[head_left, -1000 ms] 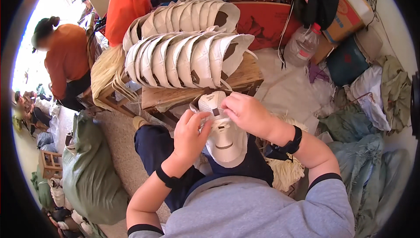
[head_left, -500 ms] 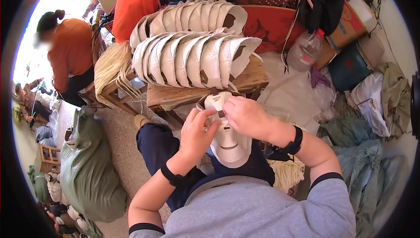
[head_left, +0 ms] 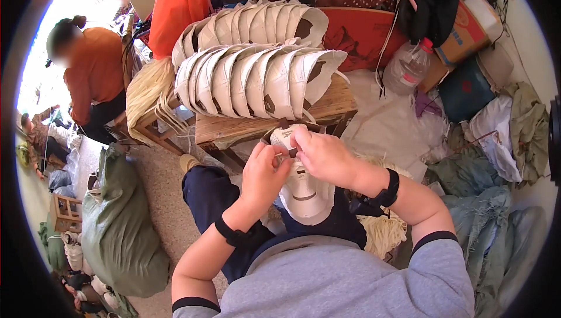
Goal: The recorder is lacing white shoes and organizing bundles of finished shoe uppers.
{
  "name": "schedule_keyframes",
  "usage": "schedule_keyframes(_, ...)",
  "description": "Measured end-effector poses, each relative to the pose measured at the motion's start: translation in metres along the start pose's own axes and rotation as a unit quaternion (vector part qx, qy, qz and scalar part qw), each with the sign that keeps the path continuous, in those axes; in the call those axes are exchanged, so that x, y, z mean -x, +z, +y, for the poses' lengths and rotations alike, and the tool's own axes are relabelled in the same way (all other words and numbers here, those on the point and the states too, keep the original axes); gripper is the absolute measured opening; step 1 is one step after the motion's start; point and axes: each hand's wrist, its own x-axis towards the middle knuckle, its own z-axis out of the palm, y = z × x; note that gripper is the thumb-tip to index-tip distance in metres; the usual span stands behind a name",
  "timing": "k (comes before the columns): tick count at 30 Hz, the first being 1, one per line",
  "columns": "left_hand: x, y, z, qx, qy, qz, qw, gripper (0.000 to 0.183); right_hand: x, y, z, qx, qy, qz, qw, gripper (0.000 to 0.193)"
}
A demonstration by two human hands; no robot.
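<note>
A white shoe upper [head_left: 310, 204] rests on my lap between my thighs, its toe toward me and its tongue [head_left: 283, 137] pointing away. My left hand [head_left: 260, 175] has thumb and fingers closed at the left edge of its lacing opening. From the right, my right hand [head_left: 321, 153] pinches at the tongue and eyelet area, and its fingertips nearly meet those of the left. Any lace between the fingers is too small to make out. Just beyond, two nested rows of white shoe uppers, a near row [head_left: 245, 84] and a far row [head_left: 257, 26], lie on a wooden bench [head_left: 336, 104].
A bundle of cream laces [head_left: 146, 90] hangs over a wooden stool at left; another lace bundle [head_left: 383, 235] lies by my right thigh. A green sack [head_left: 123, 224] stands on the floor. A person in orange [head_left: 99, 64] sits far left. A plastic jug [head_left: 406, 69] is at right.
My right hand has shifted slightly left and nearer my left hand, its fingers curling more. More of the shoe's tongue is covered. The shoe upper stays on my lap.
</note>
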Motion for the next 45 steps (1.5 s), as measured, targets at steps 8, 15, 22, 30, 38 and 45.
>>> schedule_keyframes(8,0.0,0.003,0.001,0.012,-0.005,0.009,1.0,0.015,-0.001,-0.01,0.008,0.032,-0.046,0.047,0.997,0.018)
schedule_keyframes(15,-0.001,0.002,-0.002,0.017,-0.016,0.003,1.0,0.015,0.0,0.005,-0.003,0.01,-0.029,0.098,0.995,0.014)
schedule_keyframes(22,0.006,-0.013,-0.003,0.055,0.03,0.051,0.997,0.011,0.001,0.0,-0.007,0.046,-0.144,0.095,0.984,0.007)
schedule_keyframes(30,0.024,-0.02,-0.016,0.311,-0.1,-0.012,0.945,0.016,0.029,0.026,-0.036,0.062,-0.357,0.092,0.928,0.013)
schedule_keyframes(38,0.015,-0.017,0.0,-0.07,0.162,0.062,0.982,0.027,0.04,0.027,-0.028,0.089,-0.343,0.023,0.935,0.013)
schedule_keyframes(45,0.008,-0.008,-0.004,-0.035,0.101,0.051,0.993,0.014,0.042,0.03,-0.023,0.082,-0.334,0.026,0.939,0.011)
